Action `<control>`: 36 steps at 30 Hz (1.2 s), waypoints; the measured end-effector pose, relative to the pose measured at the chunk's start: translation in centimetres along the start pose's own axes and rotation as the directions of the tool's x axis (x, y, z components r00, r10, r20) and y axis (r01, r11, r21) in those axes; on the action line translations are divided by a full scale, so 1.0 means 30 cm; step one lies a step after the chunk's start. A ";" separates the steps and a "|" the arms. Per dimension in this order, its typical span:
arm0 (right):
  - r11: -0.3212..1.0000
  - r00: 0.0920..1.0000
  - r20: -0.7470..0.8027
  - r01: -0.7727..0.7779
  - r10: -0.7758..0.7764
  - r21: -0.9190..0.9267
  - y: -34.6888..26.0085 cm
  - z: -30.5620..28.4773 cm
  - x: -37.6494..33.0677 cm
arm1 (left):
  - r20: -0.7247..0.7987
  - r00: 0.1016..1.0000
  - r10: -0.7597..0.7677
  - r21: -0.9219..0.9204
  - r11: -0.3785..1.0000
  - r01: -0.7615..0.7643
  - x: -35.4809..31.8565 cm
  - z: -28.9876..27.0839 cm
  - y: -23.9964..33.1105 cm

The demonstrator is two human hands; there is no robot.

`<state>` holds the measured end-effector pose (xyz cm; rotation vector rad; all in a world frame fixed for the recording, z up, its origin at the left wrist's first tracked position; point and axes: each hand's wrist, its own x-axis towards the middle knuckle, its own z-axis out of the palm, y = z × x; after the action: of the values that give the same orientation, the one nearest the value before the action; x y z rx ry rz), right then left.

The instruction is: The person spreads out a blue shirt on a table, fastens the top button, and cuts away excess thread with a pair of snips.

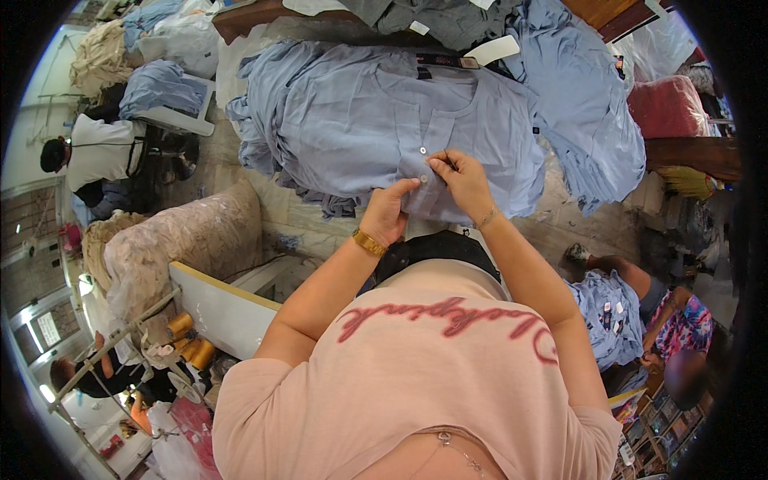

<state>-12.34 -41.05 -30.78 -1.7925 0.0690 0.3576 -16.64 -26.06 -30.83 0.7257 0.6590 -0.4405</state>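
Observation:
A light blue collarless shirt (344, 112) lies spread out in front of me on a pile of similar blue garments. Its button placket (436, 136) runs down toward me, with white buttons (423, 150) on it. My left hand (388, 214) grips the placket near its lower end, thumb on top by a button and the other fingers hidden beneath the cloth. Just to the right, my right hand (466, 186) pinches the placket with thumb and forefinger. At the neckline lie a dark label (446, 61) and a white tag (494, 50).
More blue garments (580, 104) hang over the right side, and grey cloth (440, 20) lies beyond. A large wrapped bundle (184, 232) and a white board (220, 312) stand at left, near orange thread cones (192, 344). A person (684, 320) handles blue shirts at right; others are at left.

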 end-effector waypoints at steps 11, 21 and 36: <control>0.836 0.877 0.010 0.462 -0.481 -0.295 -0.047 -0.033 -0.073 | 0.093 0.970 0.225 0.151 0.960 -0.237 -0.032 0.059 -0.005; 0.866 0.888 -0.114 0.396 -0.446 -0.306 -0.031 -0.055 -0.052 | 0.148 0.947 0.286 0.306 0.897 -0.319 0.015 0.089 -0.002; 0.871 0.942 0.047 0.324 -0.331 -0.369 -0.005 -0.055 -0.077 | 0.042 0.934 0.355 0.566 0.762 -0.315 0.015 -0.040 -0.021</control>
<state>-14.16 -42.92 -29.65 -2.1393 -0.3098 0.1108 -17.17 -25.66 -32.10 1.4108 0.4399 -0.2735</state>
